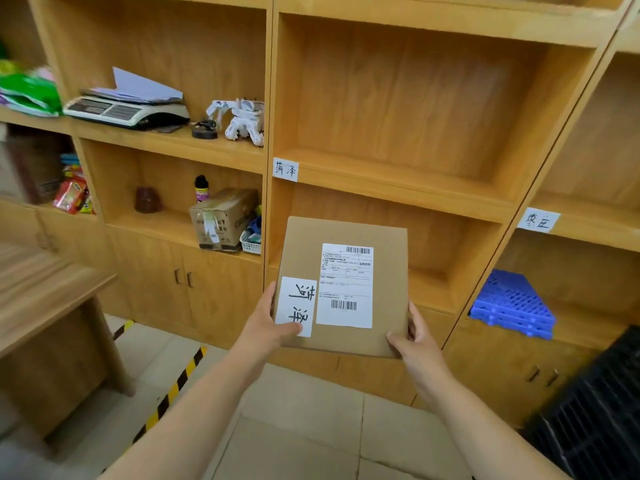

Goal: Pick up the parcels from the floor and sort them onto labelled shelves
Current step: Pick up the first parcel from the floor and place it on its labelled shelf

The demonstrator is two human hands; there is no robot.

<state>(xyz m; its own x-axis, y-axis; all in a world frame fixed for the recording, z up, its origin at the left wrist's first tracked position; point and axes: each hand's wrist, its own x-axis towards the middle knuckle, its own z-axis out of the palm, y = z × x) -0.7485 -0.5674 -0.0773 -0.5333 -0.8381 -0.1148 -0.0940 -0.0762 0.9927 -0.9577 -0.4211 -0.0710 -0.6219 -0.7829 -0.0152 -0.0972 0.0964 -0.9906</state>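
Note:
A flat brown cardboard parcel [384,292] is held up in front of the wooden shelving, level with the lower middle compartment [429,289]. It carries a white shipping label and a handwritten paper tag. My left hand [268,323] grips its lower left edge, thumb on the tag. My right hand [417,341] grips its lower right corner. A handwritten shelf label [285,169] is stuck on the shelf edge above the parcel. Another shelf label [538,220] sits on the right unit's shelf edge.
The left unit holds a weighing scale [126,110], a white toy robot [244,121], a taped carton [223,218] and a small basket. Blue plastic pallets [514,308] lie in the right unit. A black crate [595,407] stands bottom right, a wooden table [45,299] at left.

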